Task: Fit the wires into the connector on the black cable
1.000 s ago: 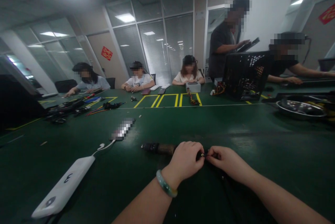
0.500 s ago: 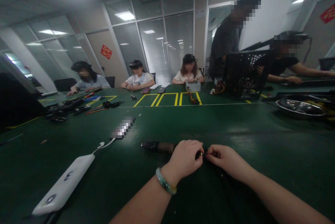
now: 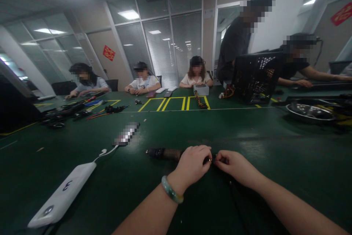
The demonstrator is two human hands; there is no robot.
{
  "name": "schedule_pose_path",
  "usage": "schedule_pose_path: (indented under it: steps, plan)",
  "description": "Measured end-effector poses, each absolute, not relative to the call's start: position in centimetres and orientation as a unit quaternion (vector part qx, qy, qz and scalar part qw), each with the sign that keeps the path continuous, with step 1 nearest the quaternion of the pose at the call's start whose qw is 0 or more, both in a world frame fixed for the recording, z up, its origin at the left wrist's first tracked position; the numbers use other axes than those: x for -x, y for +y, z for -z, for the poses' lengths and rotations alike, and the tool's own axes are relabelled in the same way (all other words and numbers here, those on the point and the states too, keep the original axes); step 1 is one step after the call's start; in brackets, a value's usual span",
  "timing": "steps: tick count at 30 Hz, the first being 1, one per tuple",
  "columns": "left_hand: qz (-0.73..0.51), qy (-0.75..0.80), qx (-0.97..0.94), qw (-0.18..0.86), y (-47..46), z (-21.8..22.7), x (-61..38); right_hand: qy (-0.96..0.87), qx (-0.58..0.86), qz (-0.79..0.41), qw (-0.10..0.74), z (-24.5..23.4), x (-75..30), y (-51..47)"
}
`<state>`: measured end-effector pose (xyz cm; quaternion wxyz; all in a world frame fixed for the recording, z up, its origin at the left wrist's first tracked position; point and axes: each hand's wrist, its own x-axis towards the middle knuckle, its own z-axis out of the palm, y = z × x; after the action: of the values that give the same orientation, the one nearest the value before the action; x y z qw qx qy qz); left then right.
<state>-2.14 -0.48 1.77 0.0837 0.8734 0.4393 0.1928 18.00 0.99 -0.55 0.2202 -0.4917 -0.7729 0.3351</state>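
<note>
Where our left hand (image 3: 194,160) curls: over the right part of the dark tool (image 3: 172,154), thumb and forefinger bent round a small dark piece (image 3: 210,160) that shows a brassy glint.
Our right hand (image 3: 232,163): just beside that glint, thumb and forefinger pinched together on a slim dark bit (image 3: 214,161).
Tool's place: lying on the green table (image 3: 154,198), metal-tipped end pointing left and clear of our fingers, brownish middle running in beneath our left knuckles.
Dark cable: a thin dark cable (image 3: 235,202) trails below our right hand toward the bottom edge, faint against the tabletop; our hand hides where it begins.
Under our left palm: the rest of the tool is covered, so we cannot tell whether the small dark piece belongs to it.
Between our fingertips: too small and dark for us to see whether the two pieces touch.
Wrist and forearms: we wear a green bangle (image 3: 172,190) on the left; both forearms run out of view.
Off to our left: a white pack (image 3: 63,194), its white lead (image 3: 110,151) reaching a phone (image 3: 127,134) whose screen is pixelated.
</note>
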Motion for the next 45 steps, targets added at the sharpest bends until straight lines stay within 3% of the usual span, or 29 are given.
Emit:
schedule_pose_path:
  steps: [20, 45]
  plan:
    - [-0.179, 0.468, -0.864, 0.042, 0.5, -0.9, 1.7, -0.783, 0.491, -0.294, 0.242, 0.4, -17.8, 1.5]
    - [-0.26, 0.45, -0.854, -0.04, -1.7, -0.7, 1.2, -0.774, 0.487, -0.272, 0.301, 2.6, -18.2, 2.0]
